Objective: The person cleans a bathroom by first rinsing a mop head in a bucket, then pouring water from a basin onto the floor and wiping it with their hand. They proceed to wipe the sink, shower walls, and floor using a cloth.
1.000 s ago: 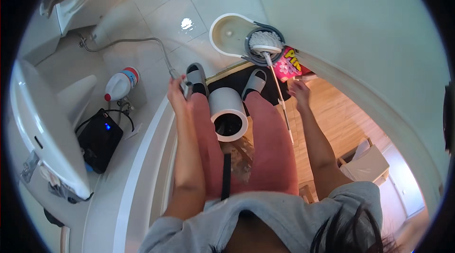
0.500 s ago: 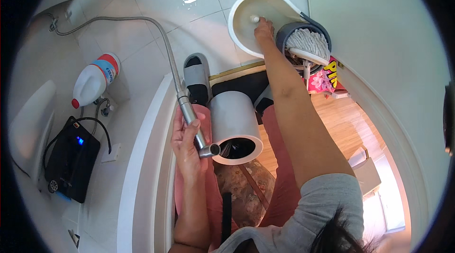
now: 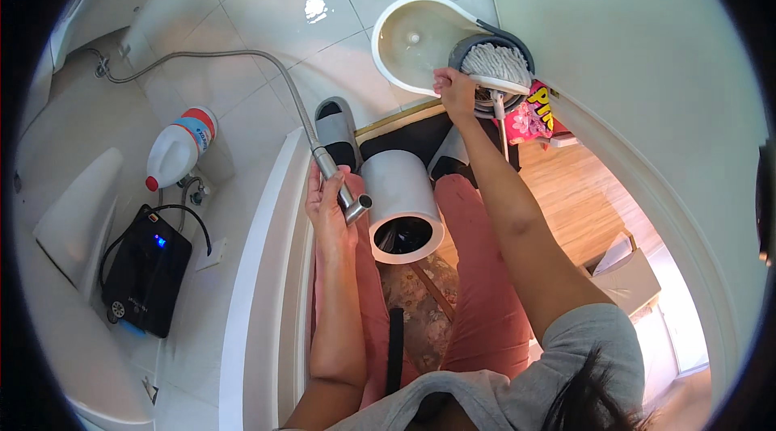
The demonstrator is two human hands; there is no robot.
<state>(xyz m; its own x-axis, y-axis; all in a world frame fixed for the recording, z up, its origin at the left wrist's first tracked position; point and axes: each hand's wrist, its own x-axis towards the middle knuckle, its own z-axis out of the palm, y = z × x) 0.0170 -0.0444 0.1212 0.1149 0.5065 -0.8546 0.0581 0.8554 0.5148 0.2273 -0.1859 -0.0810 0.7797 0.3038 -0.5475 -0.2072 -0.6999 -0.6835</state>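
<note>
My left hand [image 3: 327, 206] is closed around a silver metal handheld bidet sprayer [image 3: 338, 180], its angled head pointing to the right. A flexible metal hose [image 3: 275, 63] runs from it to the far left. At the far right, my right hand [image 3: 455, 92], fingers curled in, is at the near rim of a white mop bucket [image 3: 384, 67]. What its fingers grip, if anything, is hidden. Shallow cloudy water and a small white knob show inside the bucket. A mop head [image 3: 495, 64] with white strands sits in the dark round wringer beside my hand.
A white cylindrical bin [image 3: 400, 180] lies between my legs, its open end toward me. Left of the door frame are a bleach-type jug [image 3: 179, 148] and a black device [image 3: 147, 269] with a blue display. A pink packet [image 3: 533, 120] lies beside the bucket.
My right hand has come up out of the bucket's water and back to the near rim by the wringer. My left hand keeps hold of the sprayer. The whole view has shifted slightly.
</note>
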